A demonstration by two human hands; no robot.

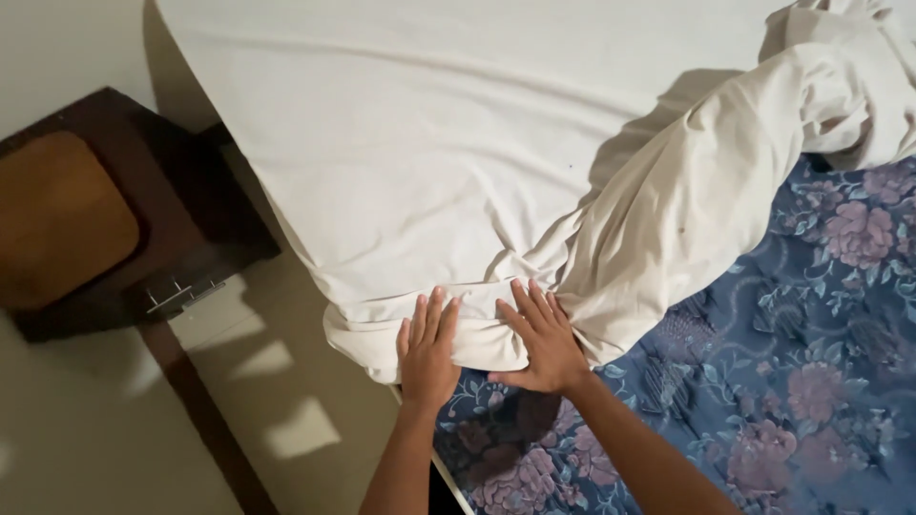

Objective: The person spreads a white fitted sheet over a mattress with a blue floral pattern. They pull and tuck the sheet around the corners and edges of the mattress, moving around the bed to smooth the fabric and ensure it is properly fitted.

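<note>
both hands press flat on the bunched edge of the white sheet (pixel 448 172) at the corner of the floral mattress (pixel 811 362). left hand (pixel 426 351) and right hand (pixel 542 339) lie with fingers spread, gripping nothing. the step looks like tucking the corner; next calls for pulling the fold taut and pushing it under.

Warm, dimmish light is falling from my upper right, throwing soft shadows left across the floor (pixel 286 381); the sheet (pixel 429 143) is glowing palely, and everything is looking slightly soft.
</note>
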